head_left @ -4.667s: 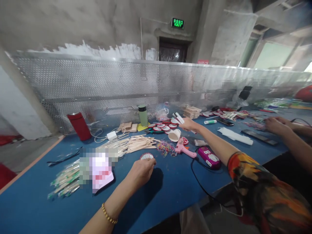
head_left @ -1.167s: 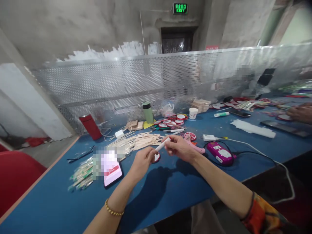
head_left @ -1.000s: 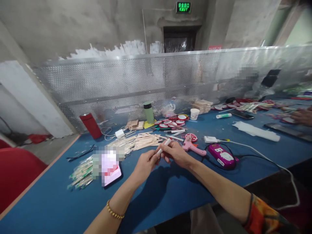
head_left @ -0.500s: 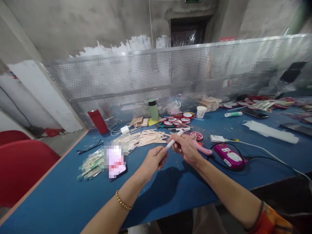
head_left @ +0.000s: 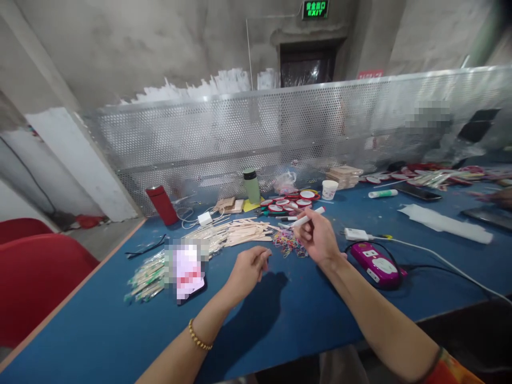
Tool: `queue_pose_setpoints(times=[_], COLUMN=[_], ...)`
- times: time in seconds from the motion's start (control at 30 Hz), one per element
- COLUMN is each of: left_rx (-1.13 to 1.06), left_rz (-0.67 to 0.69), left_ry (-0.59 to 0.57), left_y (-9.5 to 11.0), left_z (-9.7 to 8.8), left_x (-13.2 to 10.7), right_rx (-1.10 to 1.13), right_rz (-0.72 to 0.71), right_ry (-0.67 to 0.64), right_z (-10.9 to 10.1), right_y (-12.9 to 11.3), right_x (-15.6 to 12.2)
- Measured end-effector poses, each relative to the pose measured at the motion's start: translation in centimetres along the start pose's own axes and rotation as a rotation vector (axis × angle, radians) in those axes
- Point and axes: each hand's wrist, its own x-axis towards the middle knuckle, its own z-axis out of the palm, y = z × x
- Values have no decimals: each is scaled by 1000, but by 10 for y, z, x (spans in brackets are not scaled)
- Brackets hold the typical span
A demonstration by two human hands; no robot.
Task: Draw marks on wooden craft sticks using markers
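Observation:
My right hand (head_left: 321, 237) is closed round a white marker pen (head_left: 309, 217) with a red end, held at a slant above the table. Beneath and left of that hand lies a heap of small coloured rubber bands (head_left: 288, 242). My left hand (head_left: 248, 266), lower and to the left, has its fingers pinched together; whatever may be between them is too small to make out. A gold bead bracelet (head_left: 198, 336) circles the left wrist. Beyond the left hand lie flat wooden sticks (head_left: 246, 230), with bagged sticks (head_left: 150, 277) and a lit phone (head_left: 188, 274) to the left.
A red bottle (head_left: 162, 205), a green bottle (head_left: 251, 186) and a paper cup (head_left: 329, 190) stand toward the back. Red-rimmed round pieces (head_left: 284, 204) lie in a pile. On the right are a purple power strip (head_left: 376, 265), cables and a glue stick (head_left: 383, 193). A perforated metal screen (head_left: 224, 138) runs behind.
My hands have moved apart. The marker pen has left my left hand and is now in my right hand alone, farther right. The rubber bands have come into view.

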Motion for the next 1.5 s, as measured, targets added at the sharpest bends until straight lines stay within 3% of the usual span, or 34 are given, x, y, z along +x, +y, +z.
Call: queue_pose_setpoints(times=[0.13,0.23,0.4,0.53,0.67,0.77,0.87,1.07,1.2,1.27,1.37,1.5], left_rx=[109,335,1098,1229,1281,1276,1259,1125,1072,1071,1176,1246], left_rz=[39,95,163,172,150,161,178,295,299,270,145,60], left_ry=[13,3,-64,-111,-125,-119,-86,8,-58,-100,-90,-82], left_y=[-3,6,17,14,7,6,13,29,23,23,29,31], left_z=[-7,-18,-30,-24,-11,-5,-11,-43,-41,-32,-22,-33], left_x=[9,30,91,136,161,164,153,91,64,69,95,126], right_rx=[0,11,26,19,14,-7,-33,-21,-8,-9,-16,-25], right_rz=[9,-24,-50,-71,-95,-80,-71,-131,-196,-209,-205,-188], right_ry=[-3,56,140,169,187,170,154,161,200,215,227,233], right_z=[-8,-13,-17,-21,-27,-30,-31,-28,-26,-27,-31,-32], right_y=[-1,-5,-11,-13,-12,-9,-9,-15,-18,-18,-17,-16], right_x=[3,6,9,12,16,18,17,14,15,16,18,19])
